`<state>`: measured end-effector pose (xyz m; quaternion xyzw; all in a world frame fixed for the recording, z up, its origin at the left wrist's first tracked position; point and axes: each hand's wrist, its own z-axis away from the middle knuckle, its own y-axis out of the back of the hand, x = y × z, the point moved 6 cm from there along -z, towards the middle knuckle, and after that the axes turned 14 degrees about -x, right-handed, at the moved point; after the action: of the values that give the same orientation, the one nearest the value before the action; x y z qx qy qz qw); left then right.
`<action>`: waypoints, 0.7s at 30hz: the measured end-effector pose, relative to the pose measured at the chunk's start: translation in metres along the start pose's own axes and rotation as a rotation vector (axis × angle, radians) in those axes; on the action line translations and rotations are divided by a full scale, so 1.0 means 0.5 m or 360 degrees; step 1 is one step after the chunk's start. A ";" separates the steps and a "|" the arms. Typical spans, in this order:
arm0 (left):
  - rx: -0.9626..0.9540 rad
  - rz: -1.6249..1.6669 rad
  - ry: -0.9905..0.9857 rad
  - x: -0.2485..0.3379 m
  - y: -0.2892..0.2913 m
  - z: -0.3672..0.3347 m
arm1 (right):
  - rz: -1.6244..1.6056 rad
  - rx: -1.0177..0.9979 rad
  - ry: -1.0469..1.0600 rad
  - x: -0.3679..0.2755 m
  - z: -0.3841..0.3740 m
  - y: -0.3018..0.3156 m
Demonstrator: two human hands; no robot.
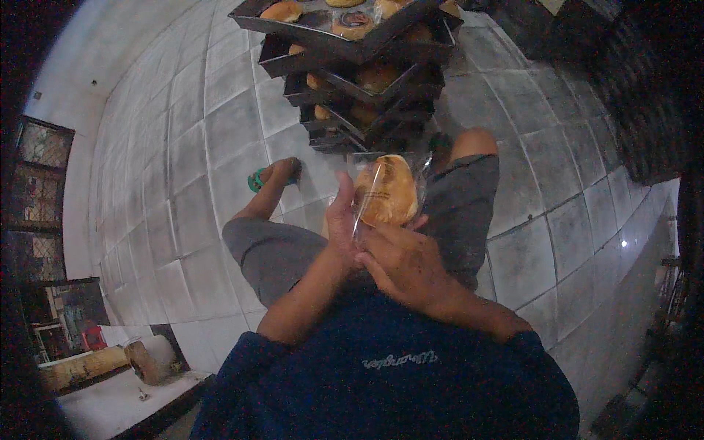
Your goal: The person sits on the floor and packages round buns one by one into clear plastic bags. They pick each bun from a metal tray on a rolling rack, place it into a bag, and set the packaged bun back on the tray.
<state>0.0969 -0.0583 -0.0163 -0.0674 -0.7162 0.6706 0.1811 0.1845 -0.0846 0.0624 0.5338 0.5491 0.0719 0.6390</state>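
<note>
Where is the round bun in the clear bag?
In the head view's middle, the bagged bun is held between left hand and right hand, just below the stacked trays.

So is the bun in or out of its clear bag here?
In: the bun shows through the clear bag held by both hands, left hand, right hand.

Both hands, left hand (341,220) and right hand (400,260), hold a clear-bagged bun (386,191) before stacked dark trays (352,73).
</note>
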 end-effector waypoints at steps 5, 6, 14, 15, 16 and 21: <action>0.0310 -0.0119 -0.0125 -0.002 0.066 -0.004 | -0.0030 -0.0445 0.0054 0.015 -0.010 -0.024; 0.0333 0.0023 -0.0149 -0.004 0.068 -0.003 | -0.0103 -0.0508 0.0104 0.013 -0.025 -0.014; 0.0002 0.0358 0.0288 -0.039 -0.082 0.011 | 0.0357 0.0195 0.0118 0.056 0.069 0.298; -0.0068 0.0378 0.0380 -0.061 -0.119 0.019 | 0.0500 0.0184 0.0101 0.066 0.074 0.296; -0.0093 0.0392 0.0451 -0.083 -0.157 0.038 | 0.0344 0.0101 0.0039 0.075 0.085 0.267; 0.0523 -0.1110 0.0452 -0.058 0.022 0.007 | -0.0809 0.0002 -0.0844 0.268 0.180 0.130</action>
<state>0.1206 -0.0705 -0.0323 0.1174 -0.5474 0.6585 0.5030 0.3383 -0.0207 0.0127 0.3809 0.4795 -0.2304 0.7563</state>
